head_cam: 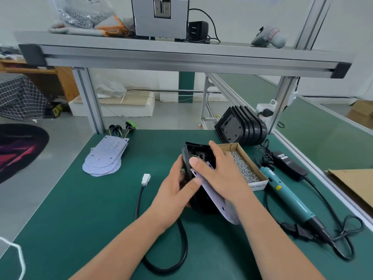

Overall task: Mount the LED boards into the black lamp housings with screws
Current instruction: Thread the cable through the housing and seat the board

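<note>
Centrally on the desk (pixel 90 209), the left hand (pixel 177 184) curls its fingers round the left wall of a black lamp housing (pixel 198 147) (tilted on edge), while the right hand (pixel 220 170) clamps fingers and thumb on an LED board (pixel 220 205) slanting into it; a screw box (pixel 245 168) sits just beside.

- Bright, even, diffuse light fills the scene, coming from above and from the far side of the bench.
- The green mat (pixel 101 199) carries only faint, soft-edged shadows under the forearms and beside the black cable (pixel 182 249).
- The pale floor (pixel 60 138) shows a mild sheen, without harsh glare.
- The inside of the black lamp housing (pixel 198 147) is dark, with little detail readable.
- Wide-angle distortion bows the shelf rail (pixel 181 57) and tilts the posts outward.
- The centre is fairly sharp; the corners soften, and the white cord (pixel 18 255) at lower left is blurred.
</note>
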Motion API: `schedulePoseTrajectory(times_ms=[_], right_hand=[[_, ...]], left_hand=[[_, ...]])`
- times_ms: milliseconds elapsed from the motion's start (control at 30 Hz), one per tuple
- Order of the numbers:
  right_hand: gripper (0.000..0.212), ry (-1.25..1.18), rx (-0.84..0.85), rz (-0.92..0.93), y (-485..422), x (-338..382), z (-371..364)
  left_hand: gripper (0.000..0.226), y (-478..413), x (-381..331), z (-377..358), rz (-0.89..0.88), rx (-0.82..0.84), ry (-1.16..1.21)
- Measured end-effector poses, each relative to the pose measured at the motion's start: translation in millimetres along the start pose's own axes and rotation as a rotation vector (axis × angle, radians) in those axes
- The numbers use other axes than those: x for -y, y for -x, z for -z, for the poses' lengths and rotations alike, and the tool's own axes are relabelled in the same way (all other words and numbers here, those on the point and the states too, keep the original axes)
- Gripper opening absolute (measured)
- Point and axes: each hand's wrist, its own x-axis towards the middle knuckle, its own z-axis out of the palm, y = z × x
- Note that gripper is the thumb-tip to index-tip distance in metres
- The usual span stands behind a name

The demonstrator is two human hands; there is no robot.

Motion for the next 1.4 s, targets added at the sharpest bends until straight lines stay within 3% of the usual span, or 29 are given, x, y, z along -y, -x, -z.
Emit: schedulePoseTrajectory(times_ms=[167,267,367,600,733,833,1100,1267,1400], right_hand=[[0.067,0.041,0.12,0.081,5.2,-8.5,23.5],[0.069,0.204,0.195,0.044,12.0,-13.9,37.3],[0.057,0.258,0.175,0.02,16.2,-17.8,43.1],[0.023,-0.161,0.029,-0.04,12.7,-28.2,46.1],[0.022,-0.405,0.029,-0.092,10.8,-32.4,49.4],[0.019,-0.456,-0.066,-0.118,8.8,-32.8,41.7],[0.017,-0.067,-0.306,0.018,18.3,-11.4,6.9],[0.021,0.071,-0.209,0.05,22.0,-7.2,4.4],[0.016,0.173,-0.155,0.11,21.4,-11.7,10.1]], left_hand=[[0.036,-4.7,2.5,4.2,0.063,-0.026,0.228],[0.034,-6.8,1.2,6.1,0.116,-0.054,0.288],[0.033,-7.7,4.1,6.7,0.138,-0.093,0.295],[0.03,-8.9,6.2,8.6,0.181,-0.15,0.293],[0.032,-8.3,5.5,6.8,0.166,-0.12,0.289],[0.042,-7.5,5.9,6.3,0.183,-0.094,0.311],[0.065,-12.2,20.2,11.0,0.255,-0.168,0.345],[0.074,-12.9,23.9,9.7,0.227,-0.25,0.316],[0.062,-13.6,22.2,7.2,0.213,-0.268,0.239]])
